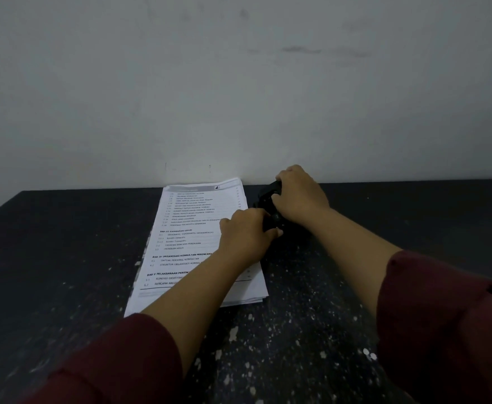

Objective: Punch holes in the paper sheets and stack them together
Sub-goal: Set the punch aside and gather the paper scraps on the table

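Both of your hands meet on a black hole punch point(269, 204) at the right edge of a stack of printed paper sheets point(192, 237), which lies on a dark, white-speckled table point(297, 330) pushed against a pale, scuffed wall point(239, 83). Your right hand point(298, 196) curls down over the far part of the punch, fingers wrapped on its top, covering most of it. Your left hand point(246, 233) reaches across the sheets, its fingers closed against the near end of the punch at the paper's edge; whether it grips the tool or only presses there cannot be told. The stack runs from near left to the far wall, its top page a list of printed headings, and your left forearm crosses its near right part, hiding several lines. Dark red sleeves point(443, 330) fill the near corners. Small pale flecks dot the table near the stack's right side.
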